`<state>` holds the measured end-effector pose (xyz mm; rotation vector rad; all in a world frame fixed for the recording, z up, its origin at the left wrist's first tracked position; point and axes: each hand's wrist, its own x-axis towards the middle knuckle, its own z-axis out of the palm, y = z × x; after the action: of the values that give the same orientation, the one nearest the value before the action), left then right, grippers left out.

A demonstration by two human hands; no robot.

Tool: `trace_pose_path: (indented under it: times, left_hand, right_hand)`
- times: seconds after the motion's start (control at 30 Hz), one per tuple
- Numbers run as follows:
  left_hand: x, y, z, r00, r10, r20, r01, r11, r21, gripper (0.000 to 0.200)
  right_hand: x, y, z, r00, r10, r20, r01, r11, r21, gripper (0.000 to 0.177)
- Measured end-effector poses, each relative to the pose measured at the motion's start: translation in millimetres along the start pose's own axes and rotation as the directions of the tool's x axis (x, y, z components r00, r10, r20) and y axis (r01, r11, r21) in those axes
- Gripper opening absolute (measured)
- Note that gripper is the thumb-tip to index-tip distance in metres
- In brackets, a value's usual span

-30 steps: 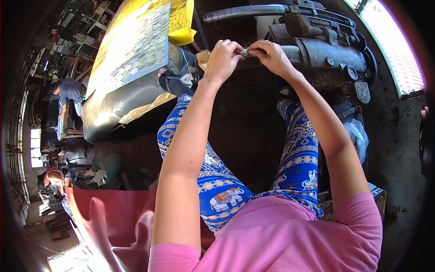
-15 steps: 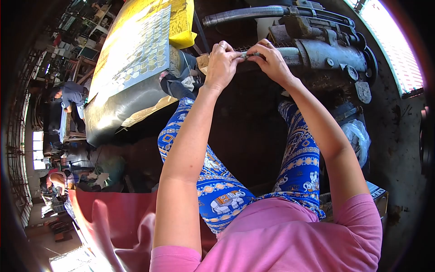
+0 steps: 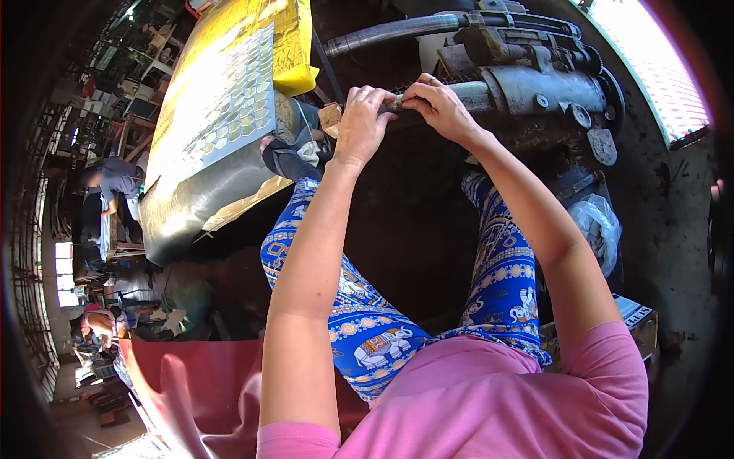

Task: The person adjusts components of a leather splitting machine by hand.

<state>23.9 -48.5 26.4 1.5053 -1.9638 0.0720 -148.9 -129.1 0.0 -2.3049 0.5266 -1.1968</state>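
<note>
Your left hand (image 3: 361, 124) and right hand (image 3: 437, 107) stayed joined, as they were half a second before, just in front of the grey machine (image 3: 535, 86); only the view had swung a little, so everything sat lower and further left in the picture. The small grey piece (image 3: 398, 100) was still between them, close against the machine's near end; your left fingers were curled and pressed together over it, and your right thumb and fingertips pinched its other end; how much of it lay hidden under your fingers could not be told.

Left of the machine lay a tray of hexagonal pieces (image 3: 229, 99) on a yellow sheet (image 3: 294, 53); above the machine ran a dark hose (image 3: 382, 33); below its right end hung a clear plastic bag (image 3: 601, 229). Far left of the machine, another person (image 3: 115, 180) bent over a bench; your patterned trousers (image 3: 367, 321) filled the ground beneath your arms.
</note>
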Motion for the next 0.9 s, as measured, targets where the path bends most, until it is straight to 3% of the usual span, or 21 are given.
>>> trace_pose_path:
  times: [0.2,0.3,0.4,0.5,0.6,0.7,0.8,0.9]
  left_hand:
    - [3,5,-2,0.996,-0.087,0.007,0.088,0.992,-0.091,0.014]
    - [1,5,2,0.995,-0.081,-0.065,0.075,0.993,-0.090,0.012]
    - [-2,8,7,0.985,-0.138,-0.106,0.142,0.989,0.037,0.012]
    - [-2,3,8,0.985,-0.149,-0.088,0.150,0.989,0.003,0.014]
    - [-2,1,10,0.985,-0.160,-0.066,0.158,0.987,-0.033,0.015]
    - [-2,2,8,0.988,-0.135,-0.072,0.135,0.991,-0.017,0.015]
    - [-2,-5,11,0.986,-0.143,-0.086,0.133,0.985,-0.109,0.014]
    - [2,-8,6,0.942,-0.330,-0.058,0.294,0.898,-0.328,0.013]
  right_hand:
    - [-4,-4,3,0.996,0.058,-0.062,-0.058,0.998,0.005,0.014]
    - [-6,-1,4,0.997,0.021,-0.071,-0.018,0.999,0.041,0.017]
    - [-6,5,6,0.994,-0.020,-0.103,0.021,1.000,0.011,0.018]
    - [-4,-1,4,0.997,-0.029,-0.077,0.030,0.999,0.017,0.019]
    - [-5,-19,0,0.977,0.211,-0.037,-0.206,0.973,0.107,0.018]
    - [-6,-16,4,0.987,0.133,-0.085,-0.129,0.990,0.051,0.017]
    - [-5,-9,6,0.993,0.060,-0.102,-0.054,0.997,0.060,0.015]
    - [-4,-4,7,0.995,0.030,-0.098,-0.028,0.999,0.014,0.013]
